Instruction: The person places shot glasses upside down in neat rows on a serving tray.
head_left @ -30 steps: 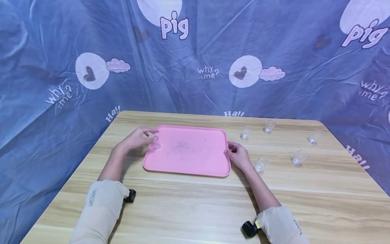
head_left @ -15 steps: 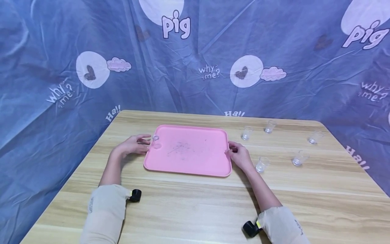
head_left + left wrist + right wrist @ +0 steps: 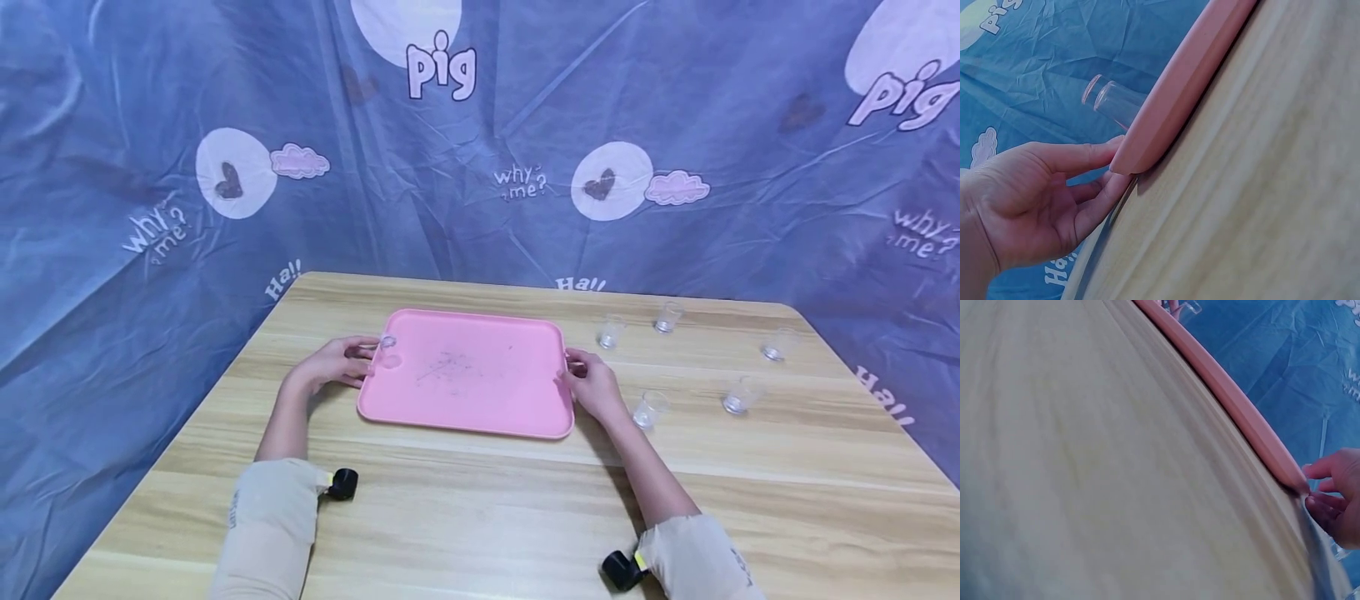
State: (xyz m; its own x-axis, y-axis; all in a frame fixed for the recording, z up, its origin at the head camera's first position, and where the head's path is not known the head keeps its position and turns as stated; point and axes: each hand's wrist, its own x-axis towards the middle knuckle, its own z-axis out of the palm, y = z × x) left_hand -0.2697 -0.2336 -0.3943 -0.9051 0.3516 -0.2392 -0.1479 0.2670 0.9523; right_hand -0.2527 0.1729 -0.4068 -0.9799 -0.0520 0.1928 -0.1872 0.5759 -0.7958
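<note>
Your left hand (image 3: 335, 364) pinches the left edge of the pink tray (image 3: 465, 375): in the left wrist view the thumb lies at the top of the rim and other fingers come in beneath it, with the wrist cut off at the picture's left side. Your right hand (image 3: 592, 385) pinches the opposite short edge, its fingertips meeting at the rim; the right wrist view cuts off most of that hand, so how every finger lies there is hard to make out. Both your forearms reach up from the bottom of the head view and lean inward, their pale sleeves (image 3: 266, 529) cut off by the lower border.

The tray sits between your hands over the wooden table (image 3: 450, 517); you can't tell whether its whole underside touches. On it, just inside the edge by your left hand, stands a small clear glass (image 3: 1116, 103), so faint from above that which end is up is unclear. Five more glasses (image 3: 648, 410) stand on the table to the tray's right, the nearest close to your right wrist. Behind everything hangs a blue printed cloth (image 3: 450, 208), running out of view.
</note>
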